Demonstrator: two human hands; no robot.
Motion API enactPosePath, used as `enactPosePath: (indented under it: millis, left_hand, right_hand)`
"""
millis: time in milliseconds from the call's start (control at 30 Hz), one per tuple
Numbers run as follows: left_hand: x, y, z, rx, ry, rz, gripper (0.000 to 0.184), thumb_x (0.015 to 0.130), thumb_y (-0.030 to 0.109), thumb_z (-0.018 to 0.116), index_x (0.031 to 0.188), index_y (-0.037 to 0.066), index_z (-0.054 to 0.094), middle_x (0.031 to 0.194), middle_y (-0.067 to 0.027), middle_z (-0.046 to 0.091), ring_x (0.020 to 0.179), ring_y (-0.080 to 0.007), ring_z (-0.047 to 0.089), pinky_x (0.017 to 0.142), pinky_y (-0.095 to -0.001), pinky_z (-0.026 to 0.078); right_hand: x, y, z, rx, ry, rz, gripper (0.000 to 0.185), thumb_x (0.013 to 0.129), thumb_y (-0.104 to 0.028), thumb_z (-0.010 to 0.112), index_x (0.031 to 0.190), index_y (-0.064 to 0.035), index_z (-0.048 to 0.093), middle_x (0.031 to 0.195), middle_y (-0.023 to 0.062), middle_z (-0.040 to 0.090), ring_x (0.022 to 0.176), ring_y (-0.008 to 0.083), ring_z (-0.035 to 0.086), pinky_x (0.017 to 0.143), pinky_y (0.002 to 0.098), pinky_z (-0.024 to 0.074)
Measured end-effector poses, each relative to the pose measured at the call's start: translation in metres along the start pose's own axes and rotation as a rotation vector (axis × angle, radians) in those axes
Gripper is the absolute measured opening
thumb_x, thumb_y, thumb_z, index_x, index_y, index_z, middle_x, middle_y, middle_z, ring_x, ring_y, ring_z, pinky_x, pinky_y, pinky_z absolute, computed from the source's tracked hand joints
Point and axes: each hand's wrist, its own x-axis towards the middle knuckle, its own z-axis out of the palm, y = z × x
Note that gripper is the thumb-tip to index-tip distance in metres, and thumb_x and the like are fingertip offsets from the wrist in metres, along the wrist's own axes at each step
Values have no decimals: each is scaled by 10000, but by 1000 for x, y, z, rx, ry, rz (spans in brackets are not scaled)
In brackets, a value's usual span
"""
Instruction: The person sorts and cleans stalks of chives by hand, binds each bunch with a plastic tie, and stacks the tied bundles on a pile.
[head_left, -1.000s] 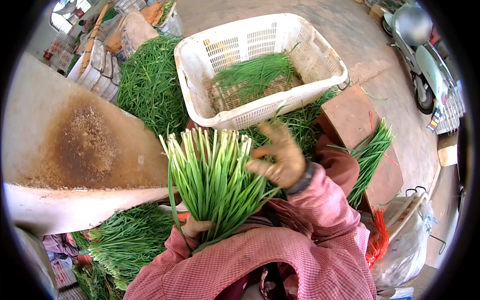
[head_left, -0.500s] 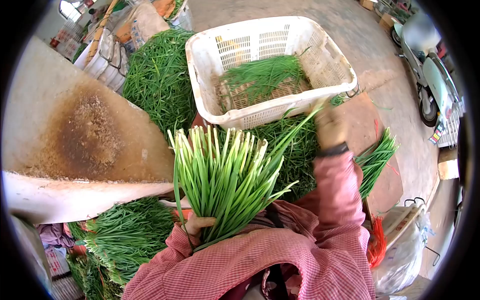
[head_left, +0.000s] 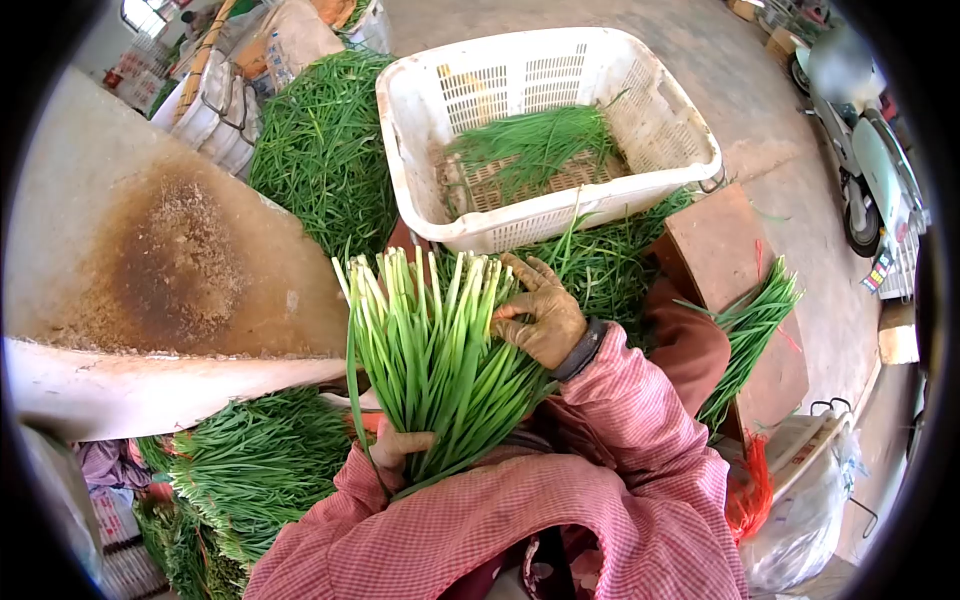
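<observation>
My left hand [head_left: 400,446] is wrapped round the lower, leafy part of a thick bunch of garlic chives [head_left: 430,350], held upright before my chest with the pale cut ends up. At the bunch's upper right edge is my right hand [head_left: 548,318], in a soiled glove with a dark cuff. Its fingers and thumb are curled in on the stems there; part of that grip is hidden among them. Beyond the bunch stands a white plastic crate [head_left: 560,215] with some loose green chives [head_left: 540,140] on its floor.
Heaped chives [head_left: 325,150] lie left of the crate, and stacked bundles [head_left: 255,470] at lower left. A stained board [head_left: 190,260] fills the left side. To the right are a tied bundle [head_left: 745,350] on a brown board [head_left: 725,240], red ties [head_left: 750,500] and a parked scooter [head_left: 870,160].
My right hand has come back from near the crate's front right corner to the bunch's right edge. The long stalks that trailed towards it no longer stick out. My left hand keeps its hold.
</observation>
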Motion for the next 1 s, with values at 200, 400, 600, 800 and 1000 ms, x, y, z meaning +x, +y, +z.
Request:
enactPosePath:
  millis: [200,400,600,800,1000]
  left_hand:
    - [3,7,6,-196,-89,-108,553,626,21,663,1133,-15,446,1055,-131,543,924,-224,550,797,-329,458]
    - [-1,9,-1,-244,-109,-194,520,652,46,585,1148,-16,442,1071,-144,536,930,-239,550,799,-345,456]
    - [5,16,5,-431,-229,-234,547,642,71,559,1167,-13,429,1089,-154,526,953,-246,541,814,-339,447]
    - [9,15,3,-266,-237,-198,543,661,89,579,1175,1,429,1111,-136,517,969,-240,529,831,-329,433]
    - [7,11,-2,-91,-233,-180,545,665,99,586,1179,5,428,1114,-131,516,971,-239,527,832,-326,431]
  right_hand:
    - [-3,2,-2,11,-9,34,213,667,-263,677,746,-66,655,1134,180,493,1199,293,314,1006,405,186]
    - [1,3,4,348,-38,170,248,633,-220,713,836,-93,649,1280,218,331,1177,342,317,971,398,266]
    - [0,-33,-13,-197,145,94,454,584,-203,717,1016,-159,584,1332,154,271,1199,351,279,969,427,270]
    - [12,-23,-14,-469,-20,-193,234,605,-231,683,831,-210,626,1286,61,383,1219,343,246,937,472,280]
    - [30,21,-64,1150,859,264,312,786,-28,508,1087,1,430,1019,158,493,919,200,524,661,273,506]
